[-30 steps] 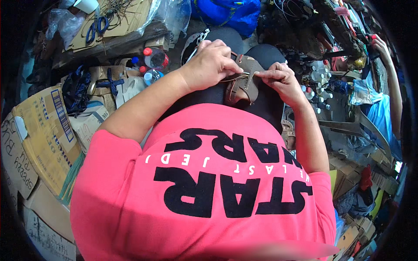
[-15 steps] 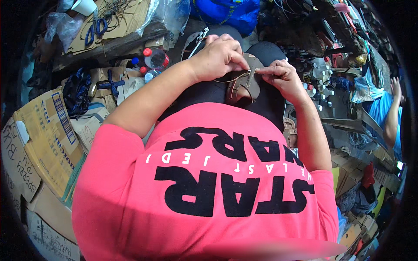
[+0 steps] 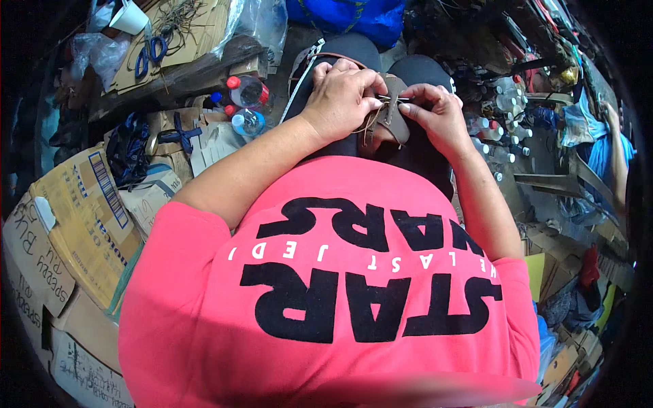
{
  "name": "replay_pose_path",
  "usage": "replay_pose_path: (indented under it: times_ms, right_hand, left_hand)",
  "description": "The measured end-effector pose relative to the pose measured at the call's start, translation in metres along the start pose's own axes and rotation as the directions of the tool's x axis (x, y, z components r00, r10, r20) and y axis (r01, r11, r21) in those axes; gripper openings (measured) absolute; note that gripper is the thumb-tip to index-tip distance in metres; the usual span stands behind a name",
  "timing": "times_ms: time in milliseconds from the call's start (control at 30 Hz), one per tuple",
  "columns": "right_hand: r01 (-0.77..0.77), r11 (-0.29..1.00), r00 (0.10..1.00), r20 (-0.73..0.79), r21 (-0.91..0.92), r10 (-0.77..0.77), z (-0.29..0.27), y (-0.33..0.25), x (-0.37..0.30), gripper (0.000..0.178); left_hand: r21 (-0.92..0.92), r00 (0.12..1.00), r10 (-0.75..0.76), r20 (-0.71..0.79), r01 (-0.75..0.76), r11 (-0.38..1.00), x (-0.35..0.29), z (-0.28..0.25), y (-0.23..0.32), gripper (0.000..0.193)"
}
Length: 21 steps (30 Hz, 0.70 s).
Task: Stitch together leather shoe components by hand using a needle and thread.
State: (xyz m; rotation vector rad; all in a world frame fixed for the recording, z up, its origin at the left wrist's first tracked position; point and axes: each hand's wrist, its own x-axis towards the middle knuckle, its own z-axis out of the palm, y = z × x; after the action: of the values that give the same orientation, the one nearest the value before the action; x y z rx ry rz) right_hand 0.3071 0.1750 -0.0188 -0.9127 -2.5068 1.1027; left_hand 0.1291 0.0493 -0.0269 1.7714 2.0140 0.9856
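A brown leather shoe upper [image 3: 396, 126] rests across my dark-clothed lap, its seam facing up. Thin pale thread [image 3: 371, 121] loops out along its left side. My left hand [image 3: 343, 96] is closed at the left edge of the upper, thumb and forefinger pinching the thread. On the other side my right hand [image 3: 439, 114] is closed too, its thumb and forefinger on a pale strand that runs across the seam between both hands. Whether a needle is on the strand is too small to tell.
Blue-handled scissors [image 3: 150, 57] and a white cup [image 3: 130, 17] lie on a cardboard-topped bench at the upper left. Bottles [image 3: 248, 122] stand left of my lap, several more [image 3: 500, 129] to the right. Cardboard boxes [image 3: 81, 224] fill the left. Another person's arm [image 3: 617, 156] shows far right.
My hands have stayed at the shoe upper, with the right thumb and forefinger drawn slightly apart from before. The strand now crosses the seam. The whole view has shifted a little.
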Motion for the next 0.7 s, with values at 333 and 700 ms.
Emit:
replay_pose_path:
  times_ms: [333, 700]
  right_hand:
    - [0.109, 0.978, 0.992, 0.085, -0.18, -0.095, -0.01, -0.008, 0.016, 0.015]
    - [0.071, 0.989, 0.968, 0.233, 0.126, -0.099, -0.039, 0.001, 0.014, 0.01]
  left_hand:
    - [0.311, 0.95, 0.296, 0.103, -0.314, 0.897, 0.021, -0.018, 0.018, 0.007]
    - [0.269, 0.939, 0.228, 0.259, -0.297, 0.916, 0.012, -0.037, 0.005, 0.008]
